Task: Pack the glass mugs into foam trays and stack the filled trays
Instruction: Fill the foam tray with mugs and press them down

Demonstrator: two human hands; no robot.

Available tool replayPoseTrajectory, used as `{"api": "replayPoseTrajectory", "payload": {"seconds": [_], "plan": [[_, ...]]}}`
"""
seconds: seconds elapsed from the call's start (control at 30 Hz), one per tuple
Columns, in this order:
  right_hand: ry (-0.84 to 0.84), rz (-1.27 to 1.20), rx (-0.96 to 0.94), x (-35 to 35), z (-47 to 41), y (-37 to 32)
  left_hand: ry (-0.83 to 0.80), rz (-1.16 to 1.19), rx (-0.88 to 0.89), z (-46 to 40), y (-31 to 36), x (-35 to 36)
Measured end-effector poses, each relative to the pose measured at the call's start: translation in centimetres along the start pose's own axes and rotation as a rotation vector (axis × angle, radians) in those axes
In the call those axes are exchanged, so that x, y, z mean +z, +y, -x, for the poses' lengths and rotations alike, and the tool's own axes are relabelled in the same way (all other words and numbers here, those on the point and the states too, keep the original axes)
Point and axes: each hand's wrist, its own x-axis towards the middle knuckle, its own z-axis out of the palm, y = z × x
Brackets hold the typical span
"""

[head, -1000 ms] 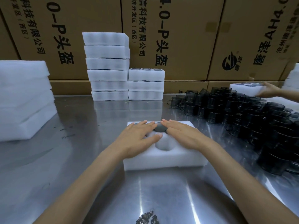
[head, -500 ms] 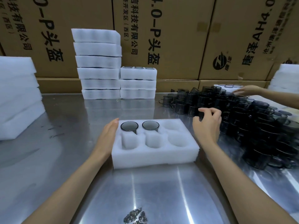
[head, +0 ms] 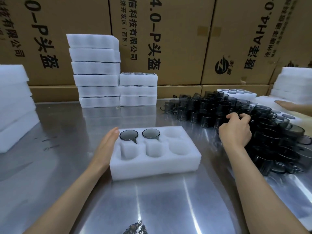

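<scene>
Foam tray (head: 157,163) lies flat on the steel table (head: 64,135), near centre, with six round pockets in two rows of three. Two glass mugs occupy the far row: left mug (head: 128,135) in the far-left pocket and middle mug (head: 151,133) in the far-middle pocket, both seated rim-up with handles pointing toward the near side. The far-right pocket and all three near pockets hold no mug.

Left hand (head: 105,149) rests against the left end wall of the tray, fingers straight and together, palm facing the foam. It grips nothing.

Right hand (head: 235,130) is at the near-left edge of the mug pile (head: 263,129), to the right of the tray. Its fingers are curled down among the mugs; whether they have closed on one mug cannot be told from this view.

The pile of dark tinted mugs spreads across the right side of the table, stacked several layers deep.

Filled trays stand at the far edge of the table in two adjacent columns: a tall stack (head: 96,71) of six on the left and a short stack (head: 138,89) of three touching it on the right, mug rims showing on top of the latter. Loose foam sheets (head: 15,105) are piled at far left. Another person's hand (head: 287,105) rests on foam at far right. Printed cartons (head: 177,39) form the back wall.
</scene>
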Motion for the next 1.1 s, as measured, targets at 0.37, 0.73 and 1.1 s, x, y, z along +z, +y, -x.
{"api": "replayPoseTrajectory", "payload": {"seconds": [0.37,0.73,1.1], "plan": [[0.091,-0.207,-0.044,-0.2,0.0,-0.6,-0.026,0.069,0.012,-0.5,-0.5,0.2],[-0.305,-0.784,-0.145,-0.2,3.3,-5.4,-0.048,0.053,0.002,-0.4,-0.5,0.0],[-0.474,-0.588,-0.428,0.5,5.3,-6.3,-0.030,0.050,0.017,-0.3,-0.4,0.1]]}}
